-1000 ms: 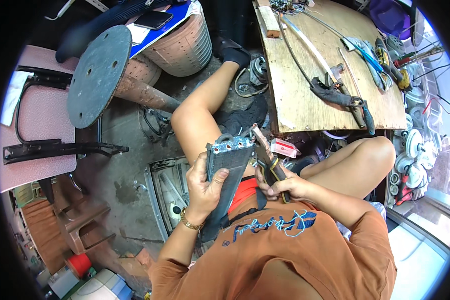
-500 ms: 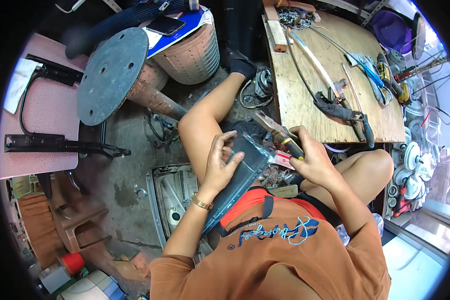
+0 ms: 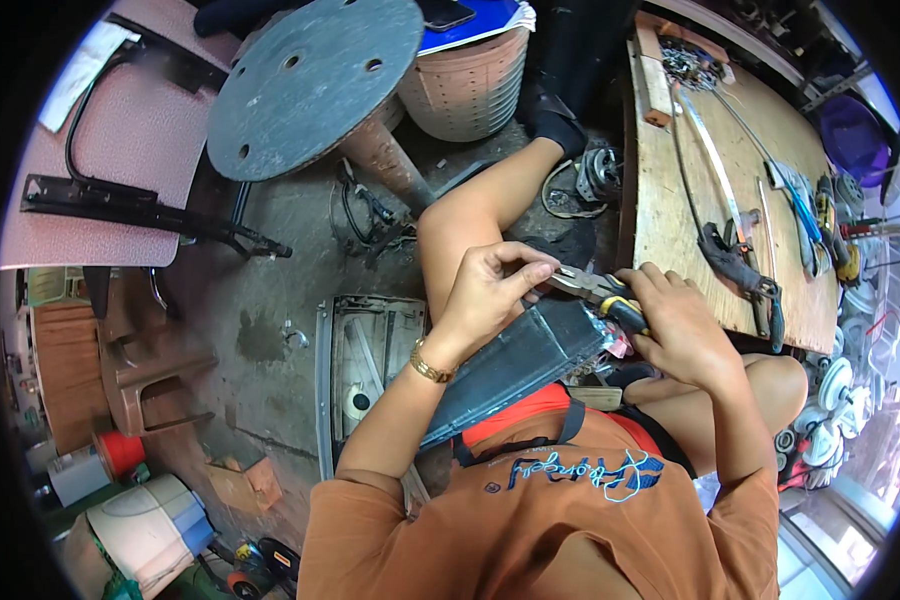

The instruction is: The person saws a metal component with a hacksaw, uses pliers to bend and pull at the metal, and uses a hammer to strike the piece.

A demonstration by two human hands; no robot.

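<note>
Person sitting, working low over the lap, off the near left corner of the wooden bench (image 3: 660, 215).

Right hand (image 3: 678, 325): clenching around the yellow-and-black handles of the pliers (image 3: 582, 283). Plier head is pointing toward the left hand (image 3: 490, 295).

Left hand: thumb and forefinger are coming together right at the plier tip. Cannot tell whether they are pinching a small piece or only touching the jaws. Metal bracelet (image 3: 432, 362) is circling the left wrist.

Dark flat panel (image 3: 515, 375) is slanting across the lap, beneath the left forearm; its upper right end is lying just below the pliers and showing bright, ragged metal.

Bench: a heap of small metal parts (image 3: 692, 66) is lying at the far left corner; a wood block (image 3: 656, 97) is lying along the left edge. A dark-handled tool (image 3: 732, 262) is resting toward the near edge.

Floor: a metal frame (image 3: 326, 390) is lying left of the panel. Beyond it a round plate (image 3: 315, 80) is standing tilted on its post.
</note>
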